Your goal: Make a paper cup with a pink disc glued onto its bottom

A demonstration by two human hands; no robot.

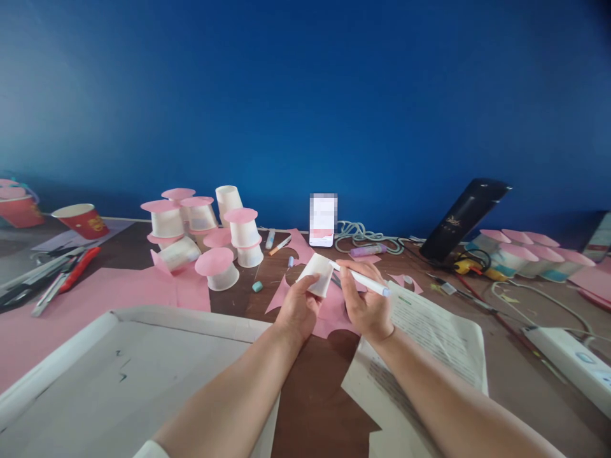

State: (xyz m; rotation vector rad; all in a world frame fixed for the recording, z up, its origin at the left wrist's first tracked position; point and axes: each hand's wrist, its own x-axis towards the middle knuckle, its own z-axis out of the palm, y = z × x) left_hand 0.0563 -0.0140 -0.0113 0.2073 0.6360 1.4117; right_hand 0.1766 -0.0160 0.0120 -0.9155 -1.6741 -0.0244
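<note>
L hand [300,312] grips a white paper cup [319,275], held tilted over the brown table [310,394], abt in the middle. R hand [366,304] pinches a white pen [365,280] w/ its tip right by the cup; can't tell if they touch. Pink paper bits [329,315] lie under the hands. A lit phone [322,222] stands just behind. More cups [245,236] w/ pink rounds are stacked on the L side.

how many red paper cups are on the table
2. One red paper cup with gold print is left of the white paper cups; the other red paper cup is at the far left edge. More could be hidden.
</note>
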